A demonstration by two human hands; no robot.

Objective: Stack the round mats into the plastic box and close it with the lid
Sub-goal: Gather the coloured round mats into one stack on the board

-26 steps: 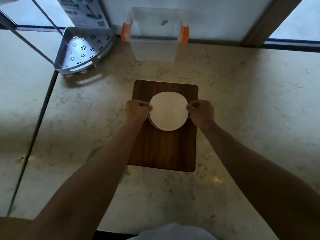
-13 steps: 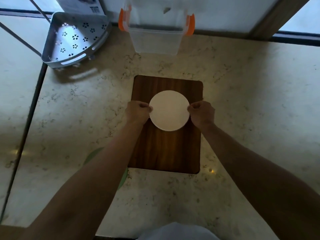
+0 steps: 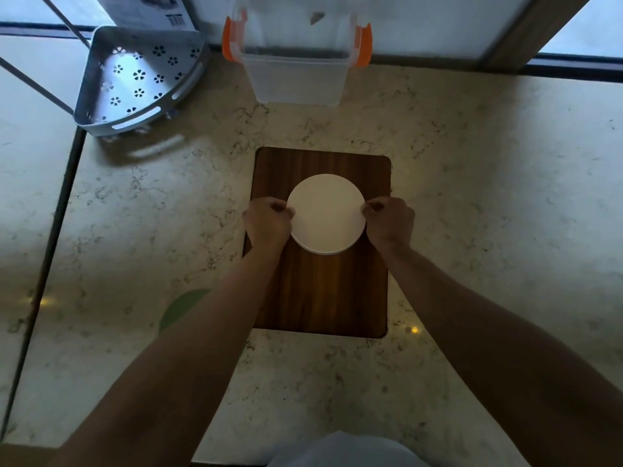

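A small stack of white round mats (image 3: 326,214) is over the upper half of a dark wooden board (image 3: 320,298). My left hand (image 3: 268,222) pinches the stack's left edge and my right hand (image 3: 391,222) pinches its right edge. A second rim shows under the top mat at the lower edge. The clear plastic box (image 3: 296,75) with orange side clips stands open at the back of the counter, against the wall. I cannot make out a lid. A green round mat (image 3: 180,310) lies on the counter, mostly hidden under my left forearm.
A grey perforated corner shelf (image 3: 135,75) rests at the back left, next to a printed cardboard package (image 3: 148,10). The marble counter (image 3: 488,197) stretches to the right of the board. A dark seam runs along the counter's left side.
The view has tilted down a little, so the box and shelf sit higher in the frame. Both hands keep their grip on the mats, which have hardly moved over the board.
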